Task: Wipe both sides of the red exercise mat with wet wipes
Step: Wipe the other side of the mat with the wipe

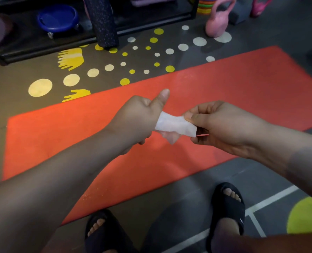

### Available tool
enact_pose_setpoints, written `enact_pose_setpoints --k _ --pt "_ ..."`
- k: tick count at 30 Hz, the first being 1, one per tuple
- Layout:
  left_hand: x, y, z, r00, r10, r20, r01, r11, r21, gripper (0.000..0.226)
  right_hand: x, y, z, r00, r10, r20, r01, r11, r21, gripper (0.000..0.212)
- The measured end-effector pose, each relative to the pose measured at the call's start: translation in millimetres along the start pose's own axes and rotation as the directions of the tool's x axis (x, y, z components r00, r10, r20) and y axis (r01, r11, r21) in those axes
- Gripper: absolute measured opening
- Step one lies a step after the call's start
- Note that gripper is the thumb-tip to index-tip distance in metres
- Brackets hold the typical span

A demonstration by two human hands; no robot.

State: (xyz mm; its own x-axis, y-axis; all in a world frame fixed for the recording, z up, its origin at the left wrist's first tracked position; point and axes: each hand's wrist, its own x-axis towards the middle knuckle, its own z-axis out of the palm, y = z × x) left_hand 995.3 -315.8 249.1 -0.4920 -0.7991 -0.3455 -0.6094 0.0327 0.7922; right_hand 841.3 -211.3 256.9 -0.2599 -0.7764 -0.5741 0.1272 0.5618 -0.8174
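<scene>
You are holding a white wet wipe point(175, 125) stretched between your hands above the middle of the red exercise mat point(242, 84). Your left hand point(138, 117) is curling its fingers round one end with the thumb sticking up, and your right hand point(222, 125) is pinching the other end between thumb and fingertips. The mat is lying flat on the floor point(188, 189), its near edge just ahead of your black sandals point(228, 207).

A blue round dish-like thing point(57, 18) is sitting on the low black rack point(33, 46) along the floor's far edge; you cannot tell what is lying in it. A dark speckled roll point(104, 22) is leaning at the rack's front. A pink kettlebell point(218, 21) is standing beyond the mat's far edge, near a stack of coloured rings point(206, 5). White and yellow dots point(40, 87) and yellow handprints point(71, 58) are marking the floor there.
</scene>
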Motion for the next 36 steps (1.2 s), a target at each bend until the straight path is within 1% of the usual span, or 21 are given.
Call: enact_pose_setpoints --k 3,4,6,8,10,12,13,15,17,19,21,24,25,26,28,29,30,31,34,35,36 --pt "0 6 5 0.999 -0.02 -0.044 0.021 1.0 0.017 0.072 -3 3 1 0.999 -0.04 0.004 0.04 0.999 -0.011 0.018" --pt "0 5 5 1.0 0.012 -0.001 -0.012 1.0 -0.005 0.075 -4 4 0 0.999 -0.047 -0.007 0.047 0.999 -0.012 0.019" --pt "-2 0 4 0.976 0.111 0.187 -0.099 0.992 -0.077 0.075 -3 5 -5 0.998 -0.049 -0.05 0.049 0.999 0.01 0.02" --pt "-3 -8 3 0.94 0.179 0.29 -0.167 0.984 -0.068 0.055 -3 3 -9 0.995 -0.042 -0.091 0.046 0.998 0.041 0.02" --pt "-3 -12 1 0.94 0.189 0.283 -0.183 0.982 -0.049 0.039 -4 3 -13 0.995 -0.028 -0.091 0.034 0.997 0.069 0.025" --pt "-5 -9 2 0.949 0.186 0.254 -0.164 0.981 -0.105 0.039 -9 3 -16 0.999 -0.022 -0.041 0.025 0.998 0.058 0.033" --pt "-6 -7 3 0.955 0.167 0.247 -0.133 0.98 -0.151 0.041 -11 3 -17 0.999 -0.033 0.0 0.033 0.999 0.022 0.034" --pt "-8 -6 5 0.96 0.122 0.253 -0.066 0.974 -0.217 0.046 -14 4 -15 0.993 -0.106 0.053 0.112 0.985 -0.129 0.029" --pt "-9 -7 7 0.949 0.144 0.282 -0.083 0.973 -0.215 0.047 -13 5 -15 0.986 -0.16 0.045 0.166 0.956 -0.244 0.033" --pt "-11 -7 8 0.923 0.202 0.327 -0.145 0.971 -0.189 0.056 -14 7 -13 0.985 -0.167 0.039 0.171 0.959 -0.226 0.047" --pt "-12 -6 6 0.903 0.23 0.364 -0.18 0.969 -0.166 0.06 -15 7 -11 0.987 -0.155 0.047 0.161 0.975 -0.153 0.052" --pt "-12 -7 8 0.908 0.244 0.341 -0.216 0.969 -0.117 0.027 -16 7 -10 0.988 -0.152 0.011 0.152 0.98 -0.126 0.053" --pt "-12 -9 8 0.915 0.246 0.318 -0.224 0.969 -0.105 0.02 -16 7 -10 0.988 -0.153 -0.001 0.152 0.977 -0.149 0.059" --pt "-12 -11 7 0.922 0.248 0.297 -0.223 0.968 -0.117 0.02 -14 7 -11 0.989 -0.148 -0.003 0.146 0.975 -0.169 0.07" --pt "-11 -12 5 0.934 0.226 0.276 -0.162 0.958 -0.237 0.025 -16 6 -13 0.988 -0.15 0.026 0.152 0.971 -0.185 0.089" --pt "-11 -11 3 0.939 0.198 0.28 -0.104 0.942 -0.319 0.026 -17 5 -13 0.985 -0.162 0.058 0.17 0.965 -0.202 0.092" --pt "-11 -10 3 0.944 0.163 0.286 -0.038 0.916 -0.398 0.026 -18 5 -14 0.98 -0.172 0.099 0.19 0.956 -0.225 0.091" --pt "-11 -9 4 0.95 0.127 0.284 0.024 0.88 -0.474 0.026 -20 4 -14 0.975 -0.174 0.14 0.204 0.948 -0.243 0.081" --pt "-10 -3 7 0.982 -0.005 0.189 0.137 0.712 -0.689 0.025 -21 6 -15 0.975 -0.144 0.171 0.184 0.951 -0.249 0.021" --pt "-10 -1 7 0.988 -0.046 0.148 0.139 0.69 -0.71 0.024 -22 7 -15 0.981 -0.12 0.152 0.156 0.955 -0.25 0.01" --pt "-11 1 6 0.99 -0.067 0.126 0.136 0.711 -0.689 0.024 -22 8 -14 0.985 -0.097 0.139 0.129 0.962 -0.241 0.002"
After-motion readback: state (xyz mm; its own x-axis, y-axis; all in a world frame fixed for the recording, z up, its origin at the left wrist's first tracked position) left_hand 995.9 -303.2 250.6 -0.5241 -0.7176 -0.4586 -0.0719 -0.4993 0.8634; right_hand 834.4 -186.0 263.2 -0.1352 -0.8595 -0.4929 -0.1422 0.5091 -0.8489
